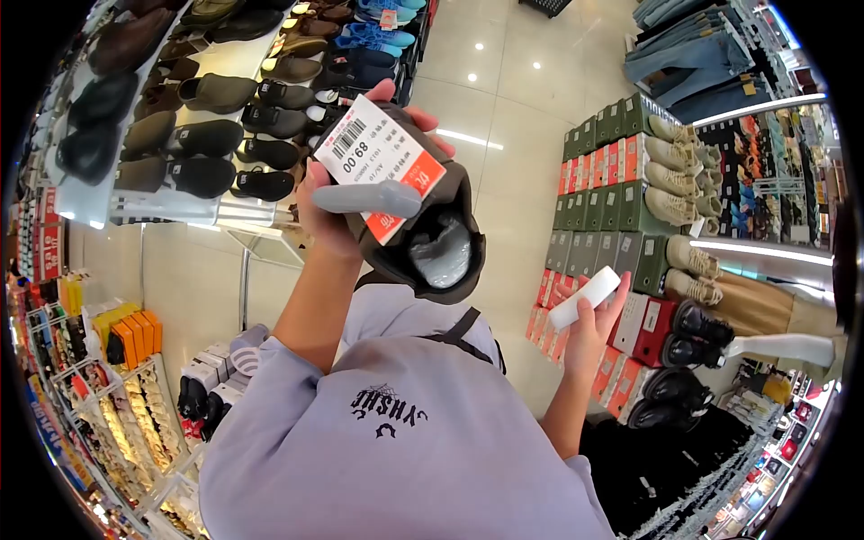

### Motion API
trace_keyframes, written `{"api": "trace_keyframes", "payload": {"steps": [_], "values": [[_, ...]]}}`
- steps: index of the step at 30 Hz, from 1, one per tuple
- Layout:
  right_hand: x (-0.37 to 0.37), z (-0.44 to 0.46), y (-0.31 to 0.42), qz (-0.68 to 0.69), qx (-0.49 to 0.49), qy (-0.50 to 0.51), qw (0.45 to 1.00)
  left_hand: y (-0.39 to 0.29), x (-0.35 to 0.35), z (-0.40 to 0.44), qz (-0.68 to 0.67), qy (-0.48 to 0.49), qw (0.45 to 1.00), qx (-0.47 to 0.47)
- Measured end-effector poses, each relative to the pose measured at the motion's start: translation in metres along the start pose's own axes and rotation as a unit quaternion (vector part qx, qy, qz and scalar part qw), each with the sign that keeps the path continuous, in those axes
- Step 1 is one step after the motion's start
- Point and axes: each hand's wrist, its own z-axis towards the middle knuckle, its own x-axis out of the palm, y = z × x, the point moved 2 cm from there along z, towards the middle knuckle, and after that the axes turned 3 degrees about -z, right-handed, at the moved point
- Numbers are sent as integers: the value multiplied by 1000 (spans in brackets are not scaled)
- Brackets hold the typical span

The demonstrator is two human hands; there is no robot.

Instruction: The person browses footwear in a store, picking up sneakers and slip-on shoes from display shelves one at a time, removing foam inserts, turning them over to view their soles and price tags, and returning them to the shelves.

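Note:
A dark shoe (459,184) is raised in front of my chest, its opening toward me and silvery stuffing (443,256) inside. My left hand (331,216) is wrapped round it, fingertips showing past its far side. A white and orange price tag (371,153) lies over the shoe, with a smooth grey elongated piece (369,198) across the tag. Off to the right, my right hand (594,322) grips a small white cylinder-like object (585,299) between thumb and fingers. It is apart from the shoe.
Shelves of shoes (216,94) stand at the upper left. Stacked shoe boxes (607,229) with pale shoes (670,166) line the right side, below hanging jeans (688,67). Small goods fill a rack (135,405) at the lower left. Tiled floor (504,108) runs between the displays.

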Motion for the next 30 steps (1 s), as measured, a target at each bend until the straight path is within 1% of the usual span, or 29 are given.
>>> {"api": "trace_keyframes", "payload": {"steps": [5, 7, 9, 10, 12, 14, 15, 17, 19, 23, 25, 26, 27, 29, 30], "values": [[56, 69, 21, -6, 2, 34, 999, -13, -32, 67, 7, 13, 1000, 22], [85, 99, 30, -59, -22, 87, 994, -25, -43, 95, 11, 11, 1000, 27], [117, 129, 46, -48, -32, 109, 992, -35, -54, 123, 35, -8, 999, 9], [132, 145, 52, -44, -43, 127, 990, -43, -58, 138, 99, -16, 995, 20], [156, 176, 62, -33, -65, 168, 983, -48, -70, 166, 157, -30, 986, 37], [178, 201, 72, -30, -79, 172, 982, -50, -81, 189, 215, -48, 975, 35], [186, 211, 76, -26, -91, 169, 981, -48, -86, 198, 217, -50, 974, 28], [192, 231, 80, -23, -84, 164, 983, -41, -95, 221, 223, -50, 973, 27], [196, 251, 82, 18, -104, 171, 980, -35, -103, 246, 232, -44, 972, 8], [190, 310, 70, 21, -93, 148, 984, -9, -126, 302, 263, -47, 963, -31], [181, 348, 65, 7, -122, 94, 988, 9, -137, 335, 279, -40, 957, -59], [185, 366, 78, 17, -104, 58, 993, 19, -139, 352, 280, -42, 957, -72], [184, 390, 87, 22, -105, 48, 993, 32, -145, 369, 266, -46, 959, -85], [178, 447, 105, 63, -58, -40, 996, 61, -150, 402, 94, -28, 986, -138], [182, 476, 116, 118, -72, -55, 989, 75, -158, 422, 82, 5, 986, -145]]}}
